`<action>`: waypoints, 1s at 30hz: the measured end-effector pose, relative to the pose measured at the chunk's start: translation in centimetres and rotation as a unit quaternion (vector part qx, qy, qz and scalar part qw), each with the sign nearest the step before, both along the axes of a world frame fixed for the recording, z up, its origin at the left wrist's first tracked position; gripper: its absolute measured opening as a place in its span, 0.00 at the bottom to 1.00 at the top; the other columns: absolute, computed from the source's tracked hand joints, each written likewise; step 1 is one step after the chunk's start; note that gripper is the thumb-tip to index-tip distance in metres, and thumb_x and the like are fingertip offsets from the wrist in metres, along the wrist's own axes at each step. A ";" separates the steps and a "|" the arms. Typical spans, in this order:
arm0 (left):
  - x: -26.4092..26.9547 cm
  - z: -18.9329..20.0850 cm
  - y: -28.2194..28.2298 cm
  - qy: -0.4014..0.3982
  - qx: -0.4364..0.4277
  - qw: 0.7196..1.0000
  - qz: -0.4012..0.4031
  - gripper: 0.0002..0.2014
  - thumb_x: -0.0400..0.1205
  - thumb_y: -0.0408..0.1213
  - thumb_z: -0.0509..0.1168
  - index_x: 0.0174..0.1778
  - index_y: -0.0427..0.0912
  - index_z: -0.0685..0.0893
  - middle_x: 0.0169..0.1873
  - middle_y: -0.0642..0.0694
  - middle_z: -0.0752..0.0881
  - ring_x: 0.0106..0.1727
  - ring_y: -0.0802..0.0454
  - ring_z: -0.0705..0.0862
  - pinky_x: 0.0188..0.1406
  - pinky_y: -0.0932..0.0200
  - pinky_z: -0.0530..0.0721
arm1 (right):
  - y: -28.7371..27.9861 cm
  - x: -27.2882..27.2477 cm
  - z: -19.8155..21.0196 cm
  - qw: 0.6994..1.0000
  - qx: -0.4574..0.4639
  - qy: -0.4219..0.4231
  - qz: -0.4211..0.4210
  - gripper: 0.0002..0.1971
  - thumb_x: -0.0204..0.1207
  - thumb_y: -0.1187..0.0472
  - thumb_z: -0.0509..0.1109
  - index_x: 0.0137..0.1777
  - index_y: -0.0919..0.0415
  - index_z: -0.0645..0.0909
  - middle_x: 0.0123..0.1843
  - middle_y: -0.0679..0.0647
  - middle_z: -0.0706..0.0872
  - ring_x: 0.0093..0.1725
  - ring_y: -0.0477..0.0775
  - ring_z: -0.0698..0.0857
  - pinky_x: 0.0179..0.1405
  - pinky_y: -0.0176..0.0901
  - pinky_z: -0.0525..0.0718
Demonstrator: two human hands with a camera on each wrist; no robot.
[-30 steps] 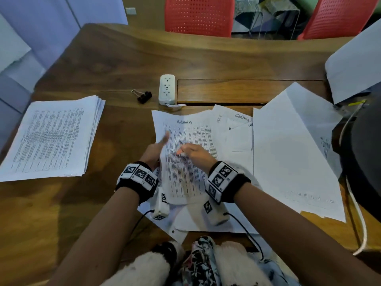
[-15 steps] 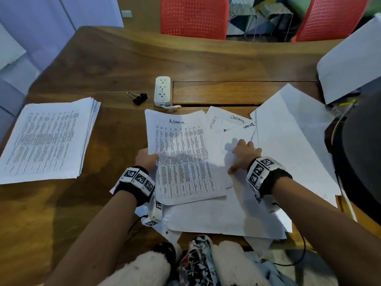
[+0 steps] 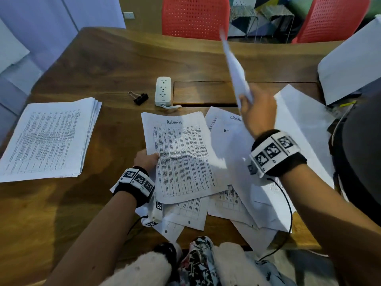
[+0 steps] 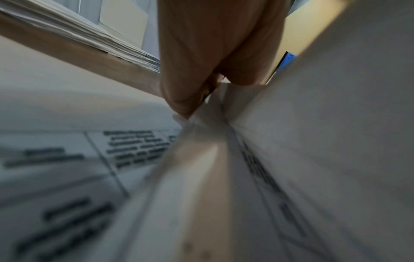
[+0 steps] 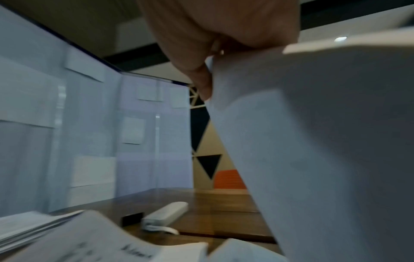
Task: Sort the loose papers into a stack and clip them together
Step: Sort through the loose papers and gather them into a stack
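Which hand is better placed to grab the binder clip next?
Left. The left hand only grips the Admin sheet's edge on the binder clip's side, while the right hand holds a raised sheet.

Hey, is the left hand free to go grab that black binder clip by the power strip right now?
Probably not yet: the left hand grips the "Admin" sheet. The binder clip lies uncovered on bare table.

Lifted sheet (image 3: 237, 73): motion-blurred in the head view, printing unreadable; cut off by the right edge in the right wrist view. Printed table text on the sheet marked "Admin" (image 3: 181, 153): too small to read. Left hand (image 4: 215, 53) fingertips: hidden under paper; surrounding print smeared.
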State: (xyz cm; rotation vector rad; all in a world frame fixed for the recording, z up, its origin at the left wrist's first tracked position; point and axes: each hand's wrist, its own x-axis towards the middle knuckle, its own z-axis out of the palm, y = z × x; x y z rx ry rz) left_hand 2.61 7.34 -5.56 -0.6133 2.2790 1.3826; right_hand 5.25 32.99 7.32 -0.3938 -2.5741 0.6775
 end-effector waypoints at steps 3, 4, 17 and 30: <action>0.0 -0.3 0.0 -0.011 0.042 0.999 0.006 0.20 0.82 0.43 0.64 0.62 0.31 0.82 0.61 0.33 0.84 0.62 0.36 0.83 0.67 0.43 0.79 | -4.4 0.4 -1.4 0.989 0.011 -0.070 0.131 0.15 0.81 0.61 0.60 0.63 0.67 0.78 0.55 0.69 0.86 0.55 0.67 0.84 0.53 0.51 0.78; -0.1 -0.3 0.1 -0.017 0.056 0.998 0.004 0.24 0.83 0.50 0.61 0.61 0.30 0.82 0.60 0.32 0.84 0.61 0.35 0.83 0.67 0.42 0.79 | -5.8 0.6 -2.3 0.981 -0.002 -0.107 0.159 0.15 0.82 0.61 0.59 0.63 0.66 0.78 0.56 0.67 0.86 0.55 0.65 0.85 0.53 0.49 0.79; 0.0 1.2 -0.3 -0.032 -0.056 0.992 -0.108 0.19 0.82 0.30 0.64 0.66 0.25 0.77 0.64 0.33 0.81 0.65 0.35 0.80 0.60 0.49 0.78 | -7.9 1.7 -9.4 0.914 -0.212 -0.332 0.093 0.14 0.82 0.51 0.56 0.50 0.61 0.77 0.51 0.57 0.79 0.58 0.60 0.77 0.58 0.46 0.72; -0.8 1.1 -0.1 -0.063 -0.290 0.932 -0.207 0.50 0.69 0.58 0.73 0.77 0.33 0.56 0.76 0.34 0.58 0.76 0.33 0.64 0.74 0.41 0.67 | -6.2 2.6 -9.6 0.876 -0.236 -0.419 -0.046 0.24 0.77 0.58 0.62 0.70 0.70 0.68 0.71 0.67 0.70 0.71 0.65 0.71 0.71 0.53 0.72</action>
